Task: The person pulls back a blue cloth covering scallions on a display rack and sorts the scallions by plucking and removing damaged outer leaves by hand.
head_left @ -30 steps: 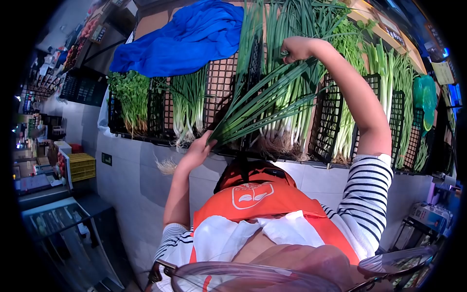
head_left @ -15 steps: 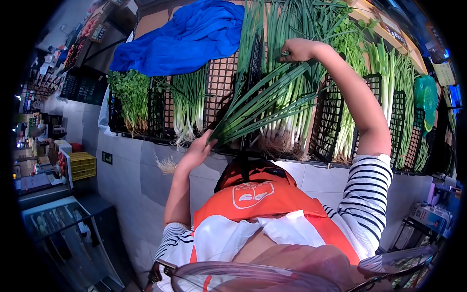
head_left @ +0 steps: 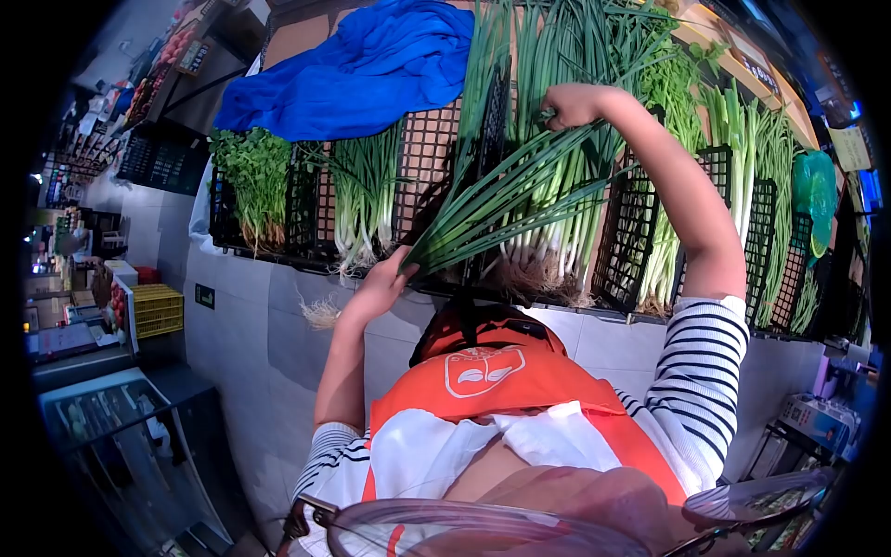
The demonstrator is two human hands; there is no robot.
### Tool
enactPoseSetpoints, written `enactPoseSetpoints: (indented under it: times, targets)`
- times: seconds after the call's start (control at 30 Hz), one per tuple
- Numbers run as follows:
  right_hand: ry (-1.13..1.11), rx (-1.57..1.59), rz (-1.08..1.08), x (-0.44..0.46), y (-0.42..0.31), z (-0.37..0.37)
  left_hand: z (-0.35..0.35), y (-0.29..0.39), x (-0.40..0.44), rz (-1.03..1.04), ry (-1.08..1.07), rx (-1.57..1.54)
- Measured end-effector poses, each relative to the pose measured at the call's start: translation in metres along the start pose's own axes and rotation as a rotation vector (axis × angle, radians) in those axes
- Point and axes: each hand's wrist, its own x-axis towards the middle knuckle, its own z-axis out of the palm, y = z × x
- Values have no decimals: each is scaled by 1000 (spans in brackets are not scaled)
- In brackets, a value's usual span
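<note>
The held scallions (head_left: 492, 209) have long, slender green leaves, fanned out

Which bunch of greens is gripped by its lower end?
The long-leaved bunch in the left hand, fanning out diagonally; the bunches around it rest in black crates.

The slim bunch of long, flat green leaves (head_left: 483, 213) slants above the near edge of the black plastic mesh crates (head_left: 427, 153), gathered low at the left, fanned rightward. Beneath its spread tips, the thick bundle of green-leaved, white-stemmed onions (head_left: 555, 227) lies lengthwise, tangled brownish roots at that near edge.
</note>
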Motion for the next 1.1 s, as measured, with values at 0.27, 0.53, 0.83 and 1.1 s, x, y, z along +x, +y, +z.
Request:
enactPoseSetpoints:
  times: [0.27,0.53,0.83,1.1]
  targets:
    - [394,121,166,9,16,8,2,-8,1,12,-7,43]
    - [839,400,-131,29,53,-33,-1,-5,2,-21,-27,15]
    - [502,-192,-228,50,-8,-37,0,-10,2,37,-29,10]
    - [597,-291,-226,48,-17,-39,1,-11,3,-4,-24,19]
